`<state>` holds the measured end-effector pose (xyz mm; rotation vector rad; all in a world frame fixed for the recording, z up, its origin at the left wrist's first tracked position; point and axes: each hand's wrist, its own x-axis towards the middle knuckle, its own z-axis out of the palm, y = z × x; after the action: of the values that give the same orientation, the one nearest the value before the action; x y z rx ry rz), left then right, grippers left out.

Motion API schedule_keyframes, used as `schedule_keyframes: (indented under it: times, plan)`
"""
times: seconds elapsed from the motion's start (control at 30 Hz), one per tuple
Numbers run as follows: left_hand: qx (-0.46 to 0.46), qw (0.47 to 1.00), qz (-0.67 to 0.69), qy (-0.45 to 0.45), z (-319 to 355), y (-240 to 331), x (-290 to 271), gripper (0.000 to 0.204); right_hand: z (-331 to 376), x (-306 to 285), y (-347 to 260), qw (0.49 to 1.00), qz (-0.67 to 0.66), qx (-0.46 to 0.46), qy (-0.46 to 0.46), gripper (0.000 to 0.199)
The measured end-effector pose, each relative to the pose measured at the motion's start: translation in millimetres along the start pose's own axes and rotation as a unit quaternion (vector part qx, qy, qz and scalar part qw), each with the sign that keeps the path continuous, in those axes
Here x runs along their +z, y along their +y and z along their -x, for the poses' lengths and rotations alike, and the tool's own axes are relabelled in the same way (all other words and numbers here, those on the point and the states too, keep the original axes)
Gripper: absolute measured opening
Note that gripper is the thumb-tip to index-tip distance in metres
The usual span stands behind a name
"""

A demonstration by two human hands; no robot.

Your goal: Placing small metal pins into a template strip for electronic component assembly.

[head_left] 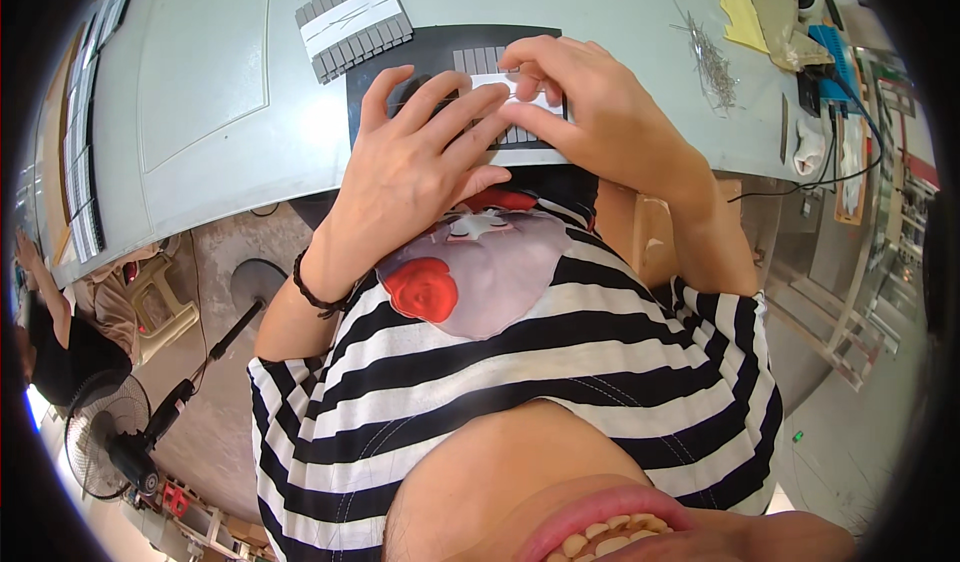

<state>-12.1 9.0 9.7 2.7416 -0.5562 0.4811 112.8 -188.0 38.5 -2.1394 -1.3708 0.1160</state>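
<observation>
1. Head view: I see the grey-and-white slatted piece (476, 60) on the black mat (364, 112), its white band running left to right.
2. The right hand (608, 104) is nearer, curled over it; I cannot tell whether it pinches anything.
3. The left hand (405, 170) reaches from its left, fingers spread, apparently released.

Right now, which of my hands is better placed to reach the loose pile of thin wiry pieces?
Probably your right hand: the wiry pile lies on its outer side, while your left hand is farther away.
</observation>
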Motion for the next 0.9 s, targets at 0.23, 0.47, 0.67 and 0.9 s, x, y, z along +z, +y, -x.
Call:
schedule_keyframes:
  times: [0.23, 0.47, 0.67, 0.9]
  plan:
    - [-0.006, 0.999, 0.033, -0.006, 1.1, -2.2, -1.0, 0.047, 33.9, -18.1, 24.0, 0.991, -0.079, 0.056, 0.097, 0.029]
    - [-0.012, 0.999, 0.028, -0.014, 1.2, -2.8, -3.2, 0.047, 54.7, -4.3, 32.7, 0.986, 0.127, -0.076, 0.071, 0.044]
    - [-0.012, 0.999, 0.027, -0.013, 1.1, -3.0, -2.6, 0.046, 52.2, -4.9, 32.8, 0.980, 0.172, -0.085, 0.042, 0.049]
    - [-0.012, 0.999, 0.029, -0.011, 1.4, -3.5, -1.9, 0.046, 45.8, -1.5, 26.6, 0.974, 0.199, -0.107, 0.032, 0.052]
